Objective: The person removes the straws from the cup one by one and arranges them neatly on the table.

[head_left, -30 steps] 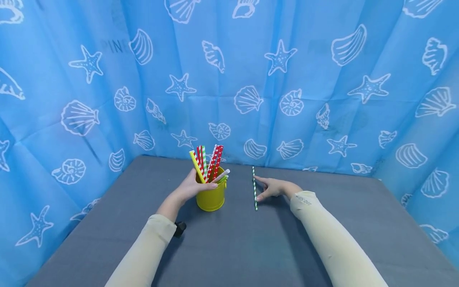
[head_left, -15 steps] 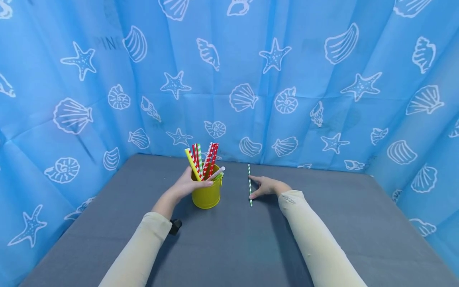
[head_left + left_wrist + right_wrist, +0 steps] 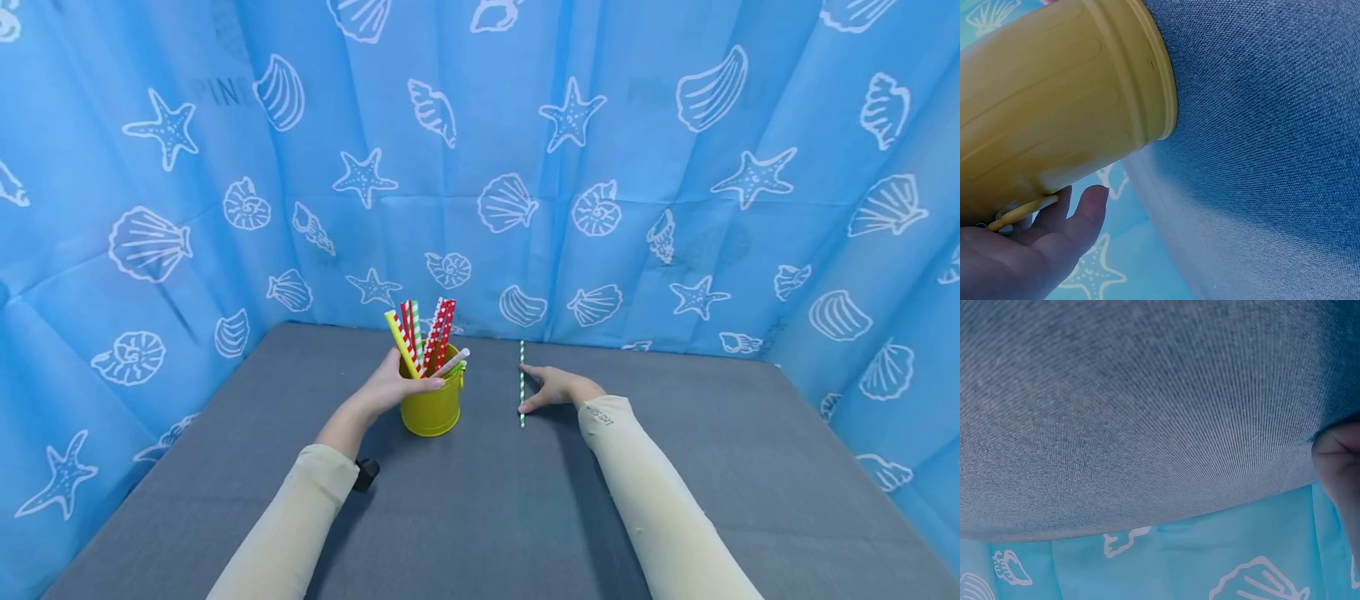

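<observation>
In the head view my left hand (image 3: 382, 387) grips a yellow bucket (image 3: 431, 410) at its rim, thumb across the near side. Paper straws stand in it: a plain yellow one (image 3: 401, 340), a green-striped one (image 3: 417, 329), a pale one (image 3: 453, 362) and several red patterned ones. The left wrist view shows the bucket's side (image 3: 1054, 106) close up, with fingers (image 3: 1088, 215) by its handle. To the right, a single green-and-white striped straw (image 3: 522, 387) lies on the table; my right hand (image 3: 557, 388) touches it, forefinger and thumb spread along its length. The right wrist view catches only part of this hand (image 3: 1338, 456), without the straw.
A grey cloth covers the table (image 3: 465, 508). Blue curtains (image 3: 495, 275) with white shells and starfish hang along its back and sides. A small black object (image 3: 367, 475) sits at my left wrist.
The single striped straw has turned slightly under my right hand, its near end shifting left, so it lies straighter. My left hand stays on the bucket. The head view has shifted a little.
</observation>
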`<state>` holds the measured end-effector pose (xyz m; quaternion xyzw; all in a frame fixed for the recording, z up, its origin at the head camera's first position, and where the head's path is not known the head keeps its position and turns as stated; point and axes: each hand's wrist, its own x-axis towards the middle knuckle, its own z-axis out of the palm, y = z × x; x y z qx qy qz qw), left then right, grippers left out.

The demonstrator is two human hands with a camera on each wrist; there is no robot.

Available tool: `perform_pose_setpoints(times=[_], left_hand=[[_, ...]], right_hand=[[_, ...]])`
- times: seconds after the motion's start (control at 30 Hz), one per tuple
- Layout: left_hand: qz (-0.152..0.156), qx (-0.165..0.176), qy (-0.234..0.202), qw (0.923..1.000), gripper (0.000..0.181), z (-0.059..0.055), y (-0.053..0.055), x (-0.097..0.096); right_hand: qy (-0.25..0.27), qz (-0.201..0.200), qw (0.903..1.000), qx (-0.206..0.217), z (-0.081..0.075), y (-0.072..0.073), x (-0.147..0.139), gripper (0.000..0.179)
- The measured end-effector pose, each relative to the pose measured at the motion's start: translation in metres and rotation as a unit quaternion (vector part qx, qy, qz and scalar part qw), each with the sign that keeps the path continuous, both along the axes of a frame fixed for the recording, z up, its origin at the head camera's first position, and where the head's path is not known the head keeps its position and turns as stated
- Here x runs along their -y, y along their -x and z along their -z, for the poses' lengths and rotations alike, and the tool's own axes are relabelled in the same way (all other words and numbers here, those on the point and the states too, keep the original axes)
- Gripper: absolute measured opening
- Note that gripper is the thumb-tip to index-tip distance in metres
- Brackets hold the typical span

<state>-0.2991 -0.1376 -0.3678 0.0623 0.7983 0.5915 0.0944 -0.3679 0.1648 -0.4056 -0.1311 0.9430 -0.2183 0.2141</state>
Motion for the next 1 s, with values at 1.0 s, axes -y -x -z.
perform_pose_setpoints(times=[1.0], left_hand=[[-0.003, 0.004, 0.000, 1.0000, 0.086, -0.002, -0.001, -0.001]], right_hand=[[0.102, -0.064, 0.9926, 0.016, -0.016, -0.026, -0.020, 0.090]])
